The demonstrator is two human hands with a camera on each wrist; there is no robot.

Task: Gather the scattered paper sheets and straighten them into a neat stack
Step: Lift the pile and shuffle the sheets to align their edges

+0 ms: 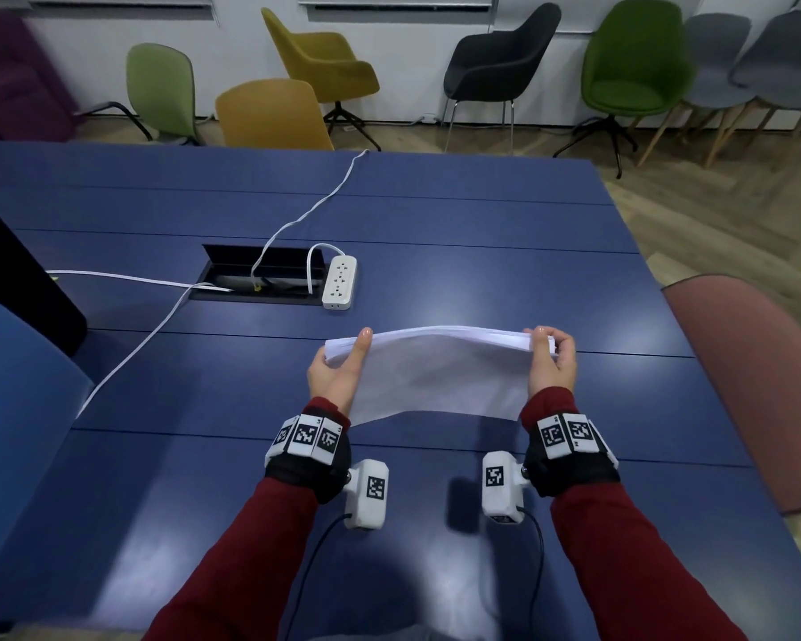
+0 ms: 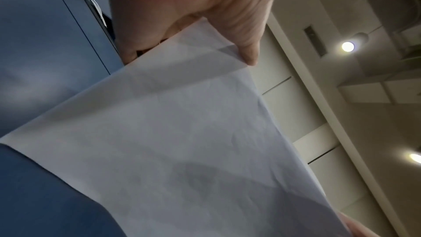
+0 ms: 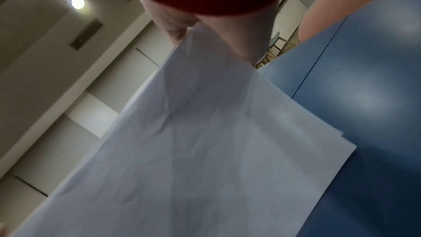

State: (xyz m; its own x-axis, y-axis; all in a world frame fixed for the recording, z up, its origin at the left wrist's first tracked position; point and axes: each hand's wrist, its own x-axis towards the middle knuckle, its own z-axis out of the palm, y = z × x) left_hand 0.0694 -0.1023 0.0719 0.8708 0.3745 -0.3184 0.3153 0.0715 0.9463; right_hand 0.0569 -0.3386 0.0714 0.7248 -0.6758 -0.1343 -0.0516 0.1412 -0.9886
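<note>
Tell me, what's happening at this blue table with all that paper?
A person in red sleeves is tidying a stack of white paper sheets. The left hand grips one end and the right hand grips the other, holding the bundle up off the blue table. The right wrist view shows the edges not quite flush. No loose sheets show on the table; a white power strip lies further back.

Both hands hold the white paper stack (image 1: 440, 367) above the blue table (image 1: 482, 233), left hand (image 1: 338, 372) at one end, right hand (image 1: 551, 363) at the other. Its lower edge maybe touches the table. A power strip (image 1: 339, 282) lies behind.
</note>
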